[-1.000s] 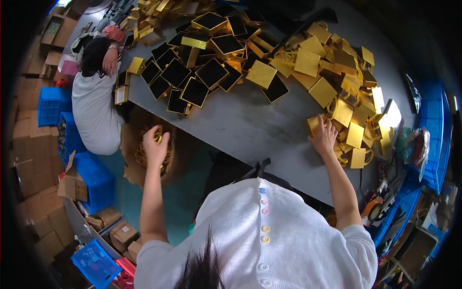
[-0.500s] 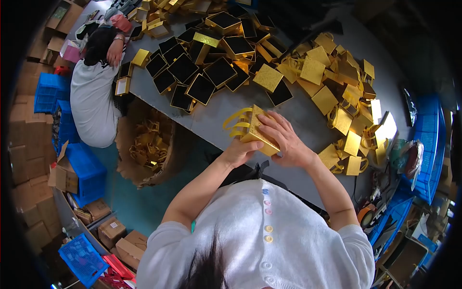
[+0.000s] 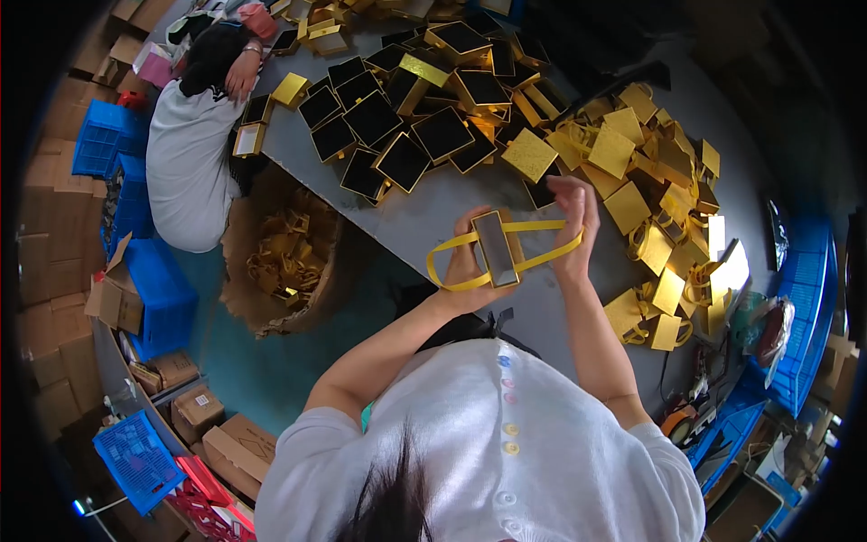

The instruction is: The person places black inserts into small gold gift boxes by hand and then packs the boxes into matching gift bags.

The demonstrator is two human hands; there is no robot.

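Observation:
My left hand (image 3: 464, 268) is closed round a small gold gift bag (image 3: 512, 246) with yellow ribbon handles. Its narrow open side faces up at me and shows a greyish inside. One ribbon handle (image 3: 432, 264) loops out over my left hand. The other handle (image 3: 547, 258) stretches right, its end lying against my right hand (image 3: 575, 226). That hand is raised beside the bag with its fingers extended and slightly curved, apart from the bag's body.
Black-lined gold boxes (image 3: 375, 122) are heaped across the grey table (image 3: 406, 221). A pile of gold bags with ribbons (image 3: 668, 199) lies right. Below the table edge stands a carton (image 3: 237, 280) of gold pieces. Another person (image 3: 191, 167) leans at the left; blue crates (image 3: 163, 294) stand nearby.
The bag has turned so its open side faces up. My right hand has left the bag's face and moved right and up, and the ribbon handles now spread to both sides.

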